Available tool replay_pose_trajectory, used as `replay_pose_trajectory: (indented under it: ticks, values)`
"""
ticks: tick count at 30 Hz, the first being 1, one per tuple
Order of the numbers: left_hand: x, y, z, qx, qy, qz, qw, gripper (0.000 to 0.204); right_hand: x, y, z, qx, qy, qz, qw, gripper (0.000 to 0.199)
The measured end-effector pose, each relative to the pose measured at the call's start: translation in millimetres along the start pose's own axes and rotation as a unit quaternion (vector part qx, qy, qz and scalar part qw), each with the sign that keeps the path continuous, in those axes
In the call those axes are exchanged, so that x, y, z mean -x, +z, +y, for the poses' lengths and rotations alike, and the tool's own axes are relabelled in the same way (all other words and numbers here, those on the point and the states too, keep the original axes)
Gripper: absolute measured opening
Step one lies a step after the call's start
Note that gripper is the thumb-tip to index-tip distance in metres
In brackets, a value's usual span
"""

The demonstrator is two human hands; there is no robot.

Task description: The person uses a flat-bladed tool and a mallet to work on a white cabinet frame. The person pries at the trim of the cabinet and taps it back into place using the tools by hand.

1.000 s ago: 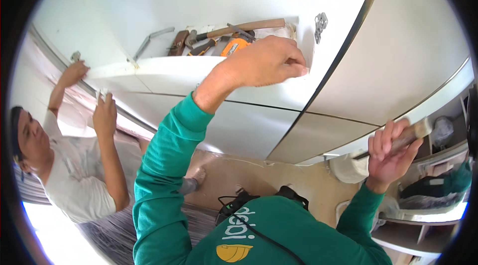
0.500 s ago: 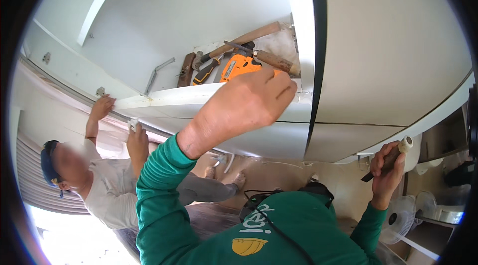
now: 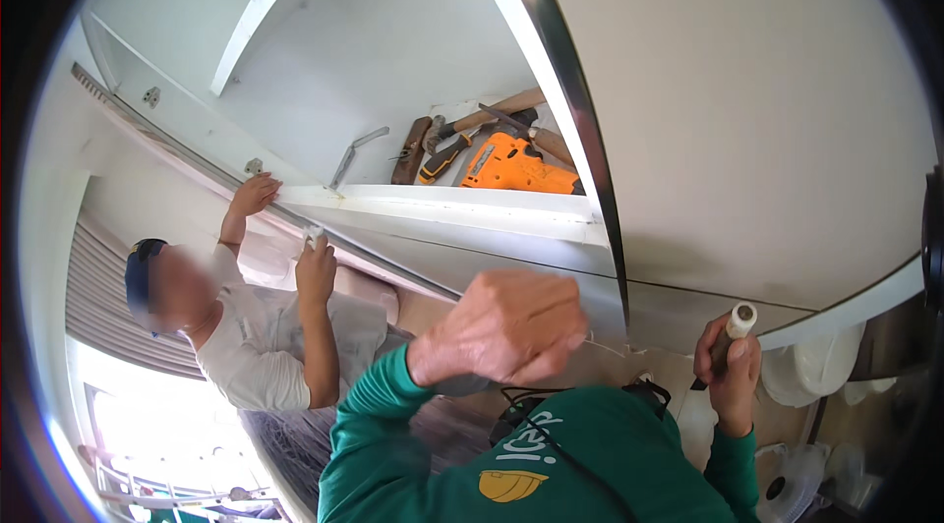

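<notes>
My left hand (image 3: 503, 326) is closed in a fist in front of the cabinet's lower edge. Whatever its fingers hold, if anything, is hidden, though a thin pale strand shows beside them. At the right, my right hand (image 3: 730, 371) is wrapped round a chisel (image 3: 740, 319) with a brown handle and a pale round end; a bit of dark blade sticks out below. An orange power tool (image 3: 513, 165) lies in the open cabinet (image 3: 462, 201), beside a screwdriver (image 3: 445, 159), a hammer (image 3: 436, 133), a wooden block (image 3: 410, 151) and a wooden-handled file (image 3: 501, 116).
At the left a co-worker (image 3: 265, 346) in a light shirt rests one hand on the cabinet edge and holds something white in the other. A bent metal piece (image 3: 356, 155) lies inside the cabinet. A large pale panel (image 3: 737, 110) fills the right; a fan (image 3: 787, 484) stands below.
My left hand has drawn back from the cabinet edge, downward toward my body. My right hand keeps the chisel and sits slightly lower and further left. The view has shifted and tilted.
</notes>
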State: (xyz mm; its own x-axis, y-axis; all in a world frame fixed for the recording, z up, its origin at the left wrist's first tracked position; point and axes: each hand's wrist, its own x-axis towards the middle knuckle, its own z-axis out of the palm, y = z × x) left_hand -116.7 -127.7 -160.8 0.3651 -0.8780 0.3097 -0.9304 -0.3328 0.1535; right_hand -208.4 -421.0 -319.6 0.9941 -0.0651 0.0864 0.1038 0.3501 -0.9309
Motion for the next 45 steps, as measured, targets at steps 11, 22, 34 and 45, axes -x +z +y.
replay_pose_trajectory:
  ticks: [11, 22, 34, 45]
  values:
    - [-27, 55, 33, -0.215, -0.338, 0.186, 0.897, 0.044, -13, -15, 5, 0.055, 0.097, -0.061, 0.992, 0.065]
    - [-9, 3, 2, -0.105, -0.25, 0.215, 0.938, 0.038, -29, -8, 0, 0.079, 0.103, -0.173, 0.976, 0.056]
    - [-40, -48, -124, 0.151, 0.006, -0.124, 0.981, 0.04, 15, 95, -61, 0.454, -0.174, -0.134, 0.864, 0.037]
    - [-26, -1, -80, 0.021, -0.046, 0.12, 0.992, 0.025, 137, 159, -32, 0.316, -0.258, 0.295, 0.864, 0.05]
